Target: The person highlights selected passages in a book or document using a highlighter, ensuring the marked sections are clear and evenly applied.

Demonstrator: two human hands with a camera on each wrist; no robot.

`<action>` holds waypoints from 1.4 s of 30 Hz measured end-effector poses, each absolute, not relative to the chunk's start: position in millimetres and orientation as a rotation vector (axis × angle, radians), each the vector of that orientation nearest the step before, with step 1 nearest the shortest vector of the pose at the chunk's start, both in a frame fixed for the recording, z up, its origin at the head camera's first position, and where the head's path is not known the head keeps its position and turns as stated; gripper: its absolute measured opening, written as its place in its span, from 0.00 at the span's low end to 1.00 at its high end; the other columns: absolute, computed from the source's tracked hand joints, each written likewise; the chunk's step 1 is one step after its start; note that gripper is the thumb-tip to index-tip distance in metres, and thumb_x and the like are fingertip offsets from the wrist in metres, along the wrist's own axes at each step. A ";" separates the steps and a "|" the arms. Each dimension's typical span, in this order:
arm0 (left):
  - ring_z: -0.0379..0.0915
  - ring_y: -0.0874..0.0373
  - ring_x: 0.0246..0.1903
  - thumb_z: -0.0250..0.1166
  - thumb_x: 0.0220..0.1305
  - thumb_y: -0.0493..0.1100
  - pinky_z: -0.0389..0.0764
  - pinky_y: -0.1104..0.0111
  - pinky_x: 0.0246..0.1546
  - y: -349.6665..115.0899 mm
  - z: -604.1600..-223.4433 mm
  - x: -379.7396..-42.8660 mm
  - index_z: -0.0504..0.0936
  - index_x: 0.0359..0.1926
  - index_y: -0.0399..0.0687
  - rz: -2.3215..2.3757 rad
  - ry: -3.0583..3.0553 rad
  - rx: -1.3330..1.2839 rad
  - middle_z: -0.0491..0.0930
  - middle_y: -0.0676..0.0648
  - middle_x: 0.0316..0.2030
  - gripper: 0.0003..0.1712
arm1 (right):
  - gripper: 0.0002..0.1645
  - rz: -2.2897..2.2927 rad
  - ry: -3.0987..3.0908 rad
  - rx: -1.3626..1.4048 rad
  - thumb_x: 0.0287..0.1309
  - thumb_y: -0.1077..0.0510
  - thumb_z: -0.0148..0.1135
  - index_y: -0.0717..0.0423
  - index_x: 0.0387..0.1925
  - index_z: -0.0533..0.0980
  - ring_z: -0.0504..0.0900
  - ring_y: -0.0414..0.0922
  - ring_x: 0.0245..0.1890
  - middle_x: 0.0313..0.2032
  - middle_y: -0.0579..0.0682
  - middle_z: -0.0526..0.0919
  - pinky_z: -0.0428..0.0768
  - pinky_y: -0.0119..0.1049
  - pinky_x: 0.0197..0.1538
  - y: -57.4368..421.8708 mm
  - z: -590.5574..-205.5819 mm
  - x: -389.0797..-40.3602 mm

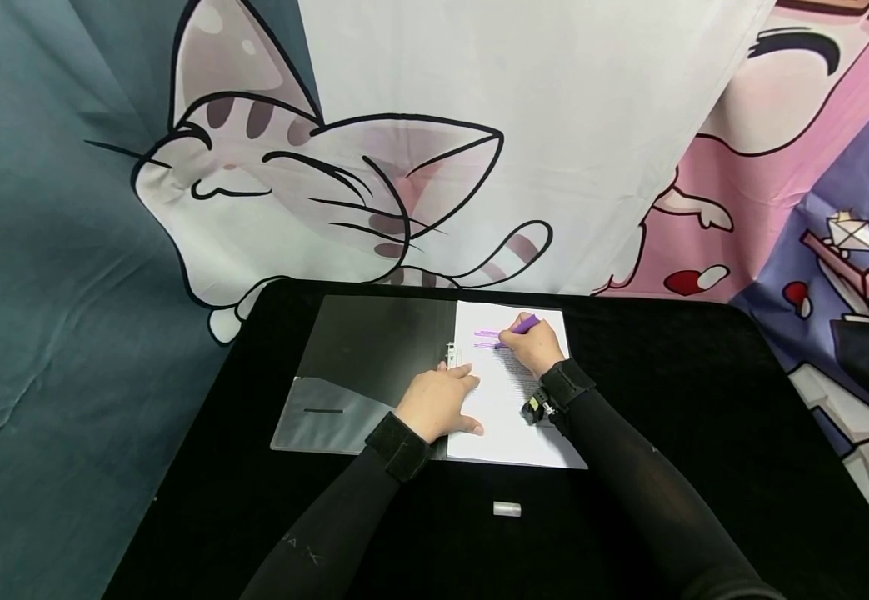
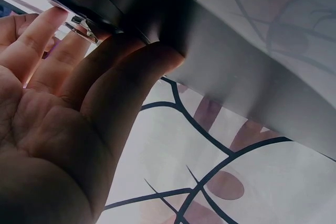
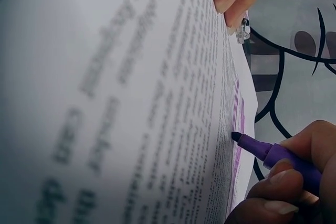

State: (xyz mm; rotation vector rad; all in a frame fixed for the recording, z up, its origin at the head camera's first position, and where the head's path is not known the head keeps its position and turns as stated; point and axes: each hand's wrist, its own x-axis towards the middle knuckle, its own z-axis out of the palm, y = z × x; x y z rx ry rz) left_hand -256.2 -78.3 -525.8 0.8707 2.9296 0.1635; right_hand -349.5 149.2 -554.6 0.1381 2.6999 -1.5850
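My right hand [image 1: 537,348] pinches a purple highlighter [image 1: 526,324] over the upper part of a printed sheet [image 1: 505,425]. In the right wrist view the highlighter's dark tip [image 3: 236,136] is at the lines of text, beside purple strokes [image 3: 241,114]. The sheet lies on the right side of an opened dark folder [image 1: 382,329] with a metal clip [image 1: 451,354] at its spine. My left hand [image 1: 437,402] rests with fingers spread across the sheet's left edge and the spine, just below the clip. The left wrist view shows its palm side and straight fingers [image 2: 131,77].
A small whitish cylinder [image 1: 506,508], perhaps a cap, lies on the black tabletop [image 1: 666,350] in front of the folder. The folder's left cover has a clear pocket [image 1: 322,421]. Behind the table hangs a cloth [image 1: 591,108] printed with cartoon cats.
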 end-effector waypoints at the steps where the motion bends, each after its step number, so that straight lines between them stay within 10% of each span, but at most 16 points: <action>1: 0.84 0.38 0.72 0.83 0.60 0.72 0.91 0.48 0.66 -78.0 -524.9 -255.6 0.86 0.75 0.55 0.156 2.931 0.869 0.81 0.47 0.79 0.48 | 0.10 -1.586 2.703 0.141 0.56 0.61 0.70 0.50 0.25 0.76 0.70 0.46 0.27 0.25 0.46 0.76 0.65 0.38 0.29 149.0 -555.0 -350.0; 42: 0.84 0.39 0.73 0.82 0.54 0.78 0.92 0.46 0.64 -79.7 -567.0 -275.4 0.85 0.76 0.60 0.174 2.956 0.893 0.79 0.49 0.80 0.53 | 0.12 -1.499 2.691 0.290 0.63 0.63 0.70 0.53 0.27 0.75 0.68 0.44 0.26 0.22 0.43 0.70 0.63 0.35 0.28 150.2 -534.7 -335.2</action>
